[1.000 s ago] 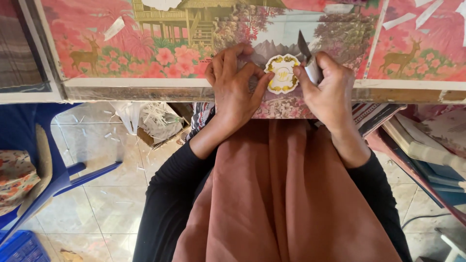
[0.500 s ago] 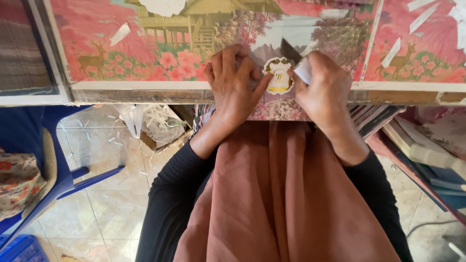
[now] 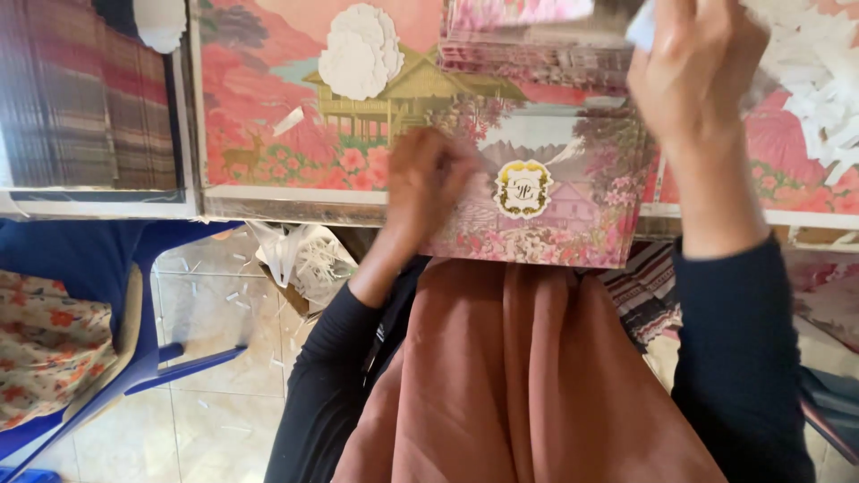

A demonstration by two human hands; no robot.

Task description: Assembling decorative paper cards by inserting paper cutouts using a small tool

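Note:
A pink printed card (image 3: 555, 224) with a gold-edged emblem sticker (image 3: 523, 189) lies at the table's near edge, over my lap. My left hand (image 3: 429, 183) rests on its left part, fingers curled and blurred. My right hand (image 3: 698, 67) is raised at the upper right, away from the card, and pinches a small white paper piece (image 3: 641, 27) at its fingertips. A stack of similar pink cards (image 3: 537, 45) lies just left of that hand.
A white scalloped pile of stickers (image 3: 361, 52) sits on the pink landscape-printed table cover (image 3: 268, 116). White paper scraps (image 3: 823, 80) lie at the far right. Striped sheets (image 3: 89, 98) fill a box on the left. A blue chair (image 3: 98, 295) and a plastic bag (image 3: 300, 259) stand below.
My right hand lifted off the emblem sticker and moved up and right with the white piece. The left hand slid left on the card. The view moved closer.

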